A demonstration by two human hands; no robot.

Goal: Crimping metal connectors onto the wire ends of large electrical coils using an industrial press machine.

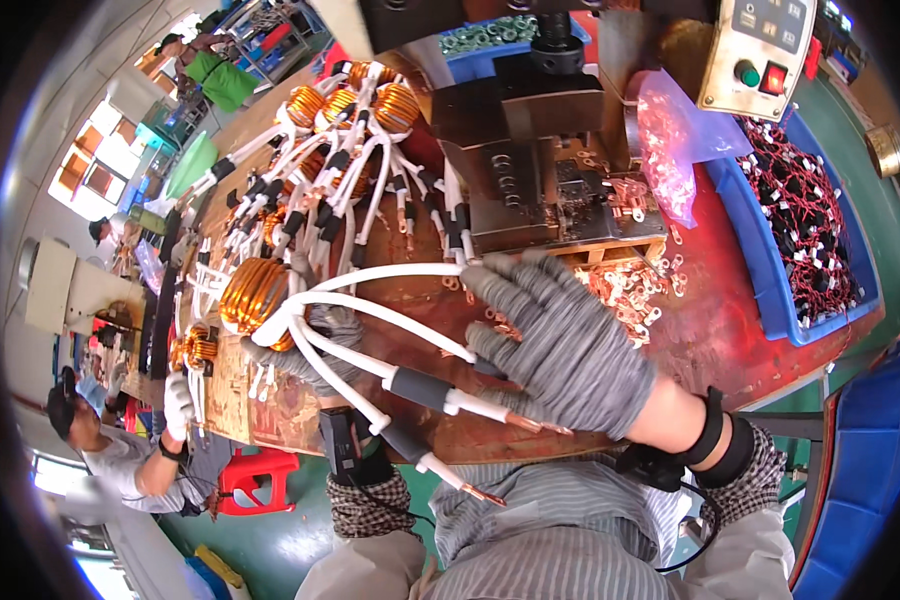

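A copper-wound toroidal coil (254, 295) with several white sleeved leads (375, 272) is held over the near part of the table. My left hand (332, 335), in a grey knit glove, is closed round it from behind; the coil and leads hide part of the fingers. My right hand (575, 345), also gloved, lies over the leads, its fingers closed on the upper ones and hiding their ends. Two lower leads, with black sleeves (420, 388) and bare copper tips (482, 494), stick out toward me below the right hand.
A press (515, 150) stands ahead, with loose copper terminals (625, 295) around its base. More coils (395, 107) lie at far left. On the right are a pink plastic bag (665, 150) and a blue bin (770, 290) of wired parts. A co-worker (135, 455) works at left.
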